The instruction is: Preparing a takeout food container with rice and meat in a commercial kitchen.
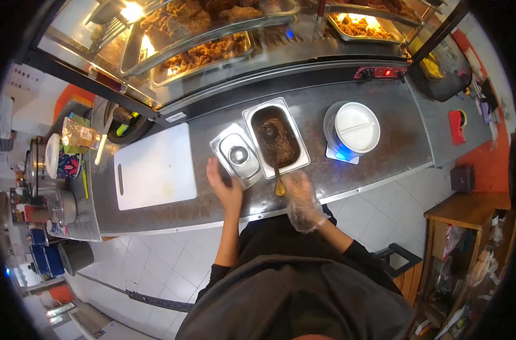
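Observation:
A steel food pan (pixel 305 158) holds brown, grainy contents, with a spoon (pixel 279 187) resting in it, its yellowish handle end over the near rim. Left of the pan lies a steel lid (pixel 217 144) with a round knob. My left hand (pixel 225 187), bare, is at the lid's near left side, thumb and fingers apart. In a clear plastic glove, my right hand (pixel 302 197) is beside the spoon's handle end at the counter's front edge; its fingertips are blurred, and whether it touches the pan is unclear.
A white cutting board (pixel 156 165) lies to the left. Stacked white round containers (pixel 357 127) stand on a small scale (pixel 342 154) to the right. Behind the counter (pixel 394 140), a lit glass display case holds trays of fried food (pixel 215 49). A red tape dispenser (pixel 456 126) sits farther right.

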Available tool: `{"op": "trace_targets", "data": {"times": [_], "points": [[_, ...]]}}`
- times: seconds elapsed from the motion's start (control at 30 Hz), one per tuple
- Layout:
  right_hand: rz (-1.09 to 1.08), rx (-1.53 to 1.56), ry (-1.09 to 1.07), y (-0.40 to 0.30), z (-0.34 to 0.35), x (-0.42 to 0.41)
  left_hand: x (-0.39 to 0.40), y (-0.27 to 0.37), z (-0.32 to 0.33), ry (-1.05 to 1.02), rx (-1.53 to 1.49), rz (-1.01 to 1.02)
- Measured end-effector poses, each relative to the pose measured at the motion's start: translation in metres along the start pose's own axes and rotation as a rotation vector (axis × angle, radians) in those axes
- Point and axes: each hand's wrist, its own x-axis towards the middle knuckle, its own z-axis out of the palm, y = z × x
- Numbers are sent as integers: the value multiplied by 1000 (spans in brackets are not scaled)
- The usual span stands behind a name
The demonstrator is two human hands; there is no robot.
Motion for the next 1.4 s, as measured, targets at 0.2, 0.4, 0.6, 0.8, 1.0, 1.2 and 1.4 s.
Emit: {"op": "trace_targets", "data": {"times": [0.2, 0.4, 0.6, 0.8, 1.0, 1.2, 1.4], "points": [[45, -368, 141, -31, -43, 29, 20, 83, 1, -470, 319, 501], [-35, -1116, -39, -81, 12, 59, 72, 83, 24, -491, -365, 19], [-181, -1057, -106, -64, 0, 44, 53, 103, 20, -538, -156, 212], [-345, -1142, -59, -52, -15, 38, 10, 98, 13, -637, -282, 206], [-520, -1064, -60, -38, -19, 29, 37, 98, -8, -548, -307, 113], [-603, -1064, -48, -32, -15, 30, -4, 81, -8, -590, -349, -143], [-439, -1077, -64, -37, -3, 24, -12, 57, -8, -163, -848, -551]]}}
